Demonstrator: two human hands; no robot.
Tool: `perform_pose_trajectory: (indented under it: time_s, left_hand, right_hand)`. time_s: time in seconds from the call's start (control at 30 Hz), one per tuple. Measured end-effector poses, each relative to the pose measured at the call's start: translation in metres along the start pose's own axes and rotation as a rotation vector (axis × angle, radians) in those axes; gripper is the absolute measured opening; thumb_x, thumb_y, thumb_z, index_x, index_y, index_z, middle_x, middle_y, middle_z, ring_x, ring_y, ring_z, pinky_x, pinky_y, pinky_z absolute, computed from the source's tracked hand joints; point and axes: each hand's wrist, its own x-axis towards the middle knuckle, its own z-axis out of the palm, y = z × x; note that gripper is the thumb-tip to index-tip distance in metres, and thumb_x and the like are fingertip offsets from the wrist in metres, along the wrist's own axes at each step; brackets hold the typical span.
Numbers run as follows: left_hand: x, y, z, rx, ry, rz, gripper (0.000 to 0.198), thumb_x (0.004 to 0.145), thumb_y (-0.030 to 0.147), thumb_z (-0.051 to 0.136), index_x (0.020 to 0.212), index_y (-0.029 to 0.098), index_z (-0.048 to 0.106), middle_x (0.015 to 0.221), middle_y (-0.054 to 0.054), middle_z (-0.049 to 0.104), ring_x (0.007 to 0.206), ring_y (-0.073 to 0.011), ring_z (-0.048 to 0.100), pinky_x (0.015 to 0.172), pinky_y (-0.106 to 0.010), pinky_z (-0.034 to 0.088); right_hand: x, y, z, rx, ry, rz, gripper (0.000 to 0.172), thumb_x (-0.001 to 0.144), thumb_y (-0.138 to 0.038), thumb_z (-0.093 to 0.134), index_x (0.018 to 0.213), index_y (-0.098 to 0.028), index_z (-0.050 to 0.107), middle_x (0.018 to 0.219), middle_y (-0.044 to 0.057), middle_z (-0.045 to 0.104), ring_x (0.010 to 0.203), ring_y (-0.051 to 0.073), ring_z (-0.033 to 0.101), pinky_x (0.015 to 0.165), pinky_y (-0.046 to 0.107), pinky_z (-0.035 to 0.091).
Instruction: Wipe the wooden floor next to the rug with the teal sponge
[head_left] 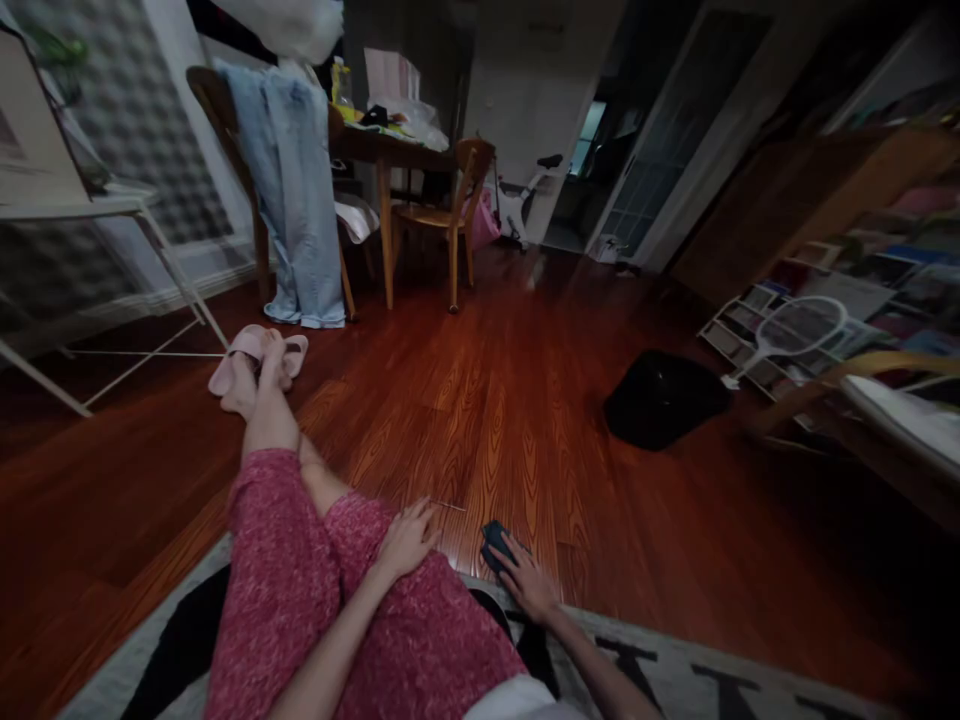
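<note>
My left hand [409,540] rests over my thigh in textured pink-red trousers [277,560]. From its fingertips a thin pale stick [448,505] sticks out to the right, apparently held between the fingers. To the right of my knee, my right hand [529,580] has its fingers over a small dark blue object [495,545], which it seems to hold. The kind of that object cannot be made out, and the palm side of the hand is hidden. Both hands are apart from each other, above the edge of the reddish wooden floor.
A black bin [664,400] stands on the floor at the right, near a white racket [799,325]. Jeans [289,190] hang over a chair by the table [375,150]. A pink slipper [240,355] is at my feet. A white-legged stand [142,210] is at the left.
</note>
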Motion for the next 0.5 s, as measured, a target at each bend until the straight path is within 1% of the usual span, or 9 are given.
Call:
perform_pose_trajectory:
  time_s: [0.07,0.13,0.2,0.27,0.33,0.4,0.43,0.5]
  left_hand:
    - [-0.001,0.0,-0.001,0.0,0.002,0.004,0.055,0.096,0.042,0.04,0.147,0.023,0.048,0.161,-0.009,0.037,0.146,-0.0255,0.038,0.119,-0.045,0.032]
    - [-0.002,0.001,-0.004,0.005,-0.003,0.002,0.055,0.096,0.042,0.04,0.146,0.022,0.048,0.161,-0.008,0.037,0.146,-0.0249,0.038,0.119,-0.043,0.032]
    - [-0.003,0.004,-0.007,0.02,-0.021,-0.016,0.056,0.095,0.042,0.04,0.147,0.021,0.048,0.162,-0.009,0.036,0.146,-0.025,0.038,0.12,-0.042,0.031]
    - [-0.003,0.006,-0.009,0.035,-0.038,-0.037,0.057,0.095,0.041,0.04,0.147,0.019,0.048,0.162,-0.009,0.035,0.146,-0.0255,0.038,0.12,-0.042,0.03]
    - [-0.002,0.007,-0.009,0.036,-0.04,-0.045,0.057,0.095,0.04,0.04,0.147,0.019,0.048,0.162,-0.009,0.034,0.146,-0.0255,0.037,0.121,-0.042,0.029]
    - [-0.001,0.007,-0.008,0.026,-0.029,-0.04,0.057,0.094,0.04,0.039,0.147,0.019,0.049,0.162,-0.009,0.035,0.147,-0.0252,0.037,0.121,-0.041,0.029]
    - [0.0,0.006,-0.007,0.021,-0.021,-0.035,0.057,0.094,0.04,0.039,0.146,0.02,0.049,0.162,-0.009,0.035,0.147,-0.0252,0.037,0.121,-0.041,0.029]
    - [0.001,0.005,-0.005,0.017,-0.013,-0.031,0.056,0.094,0.04,0.04,0.146,0.02,0.049,0.161,-0.009,0.036,0.146,-0.0254,0.038,0.12,-0.042,0.03]
  right_hand:
    - [0.024,0.004,-0.011,-0.037,0.009,0.045,0.05,0.102,-0.049,0.032,0.152,-0.044,0.035,0.166,-0.003,0.027,0.152,0.021,0.023,0.121,0.047,0.026]
    - [0.061,0.006,-0.026,-0.068,0.021,0.161,0.05,0.102,-0.044,0.033,0.152,-0.045,0.035,0.166,-0.005,0.026,0.153,0.02,0.02,0.121,0.046,0.026]
    - [0.104,0.007,-0.042,-0.078,0.031,0.283,0.051,0.102,-0.039,0.034,0.152,-0.043,0.035,0.166,-0.003,0.025,0.154,0.02,0.019,0.121,0.046,0.025]
    - [0.142,0.005,-0.054,-0.069,0.04,0.346,0.051,0.102,-0.038,0.031,0.153,-0.039,0.037,0.166,0.001,0.027,0.153,0.022,0.021,0.12,0.048,0.026]
    - [0.167,0.0,-0.062,-0.057,0.046,0.365,0.051,0.103,-0.039,0.026,0.152,-0.037,0.04,0.165,0.003,0.03,0.151,0.024,0.026,0.118,0.05,0.029]
    - [0.175,-0.007,-0.061,-0.05,0.047,0.361,0.051,0.103,-0.04,0.025,0.15,-0.038,0.043,0.164,0.002,0.032,0.15,0.024,0.028,0.117,0.05,0.03]
    - [0.171,-0.01,-0.058,-0.05,0.042,0.349,0.05,0.103,-0.041,0.026,0.149,-0.039,0.044,0.164,0.0,0.032,0.151,0.024,0.028,0.117,0.05,0.03]
    - [0.152,-0.015,-0.046,-0.048,0.04,0.292,0.048,0.102,-0.041,0.031,0.148,-0.042,0.045,0.164,-0.002,0.031,0.151,0.022,0.027,0.118,0.049,0.028]
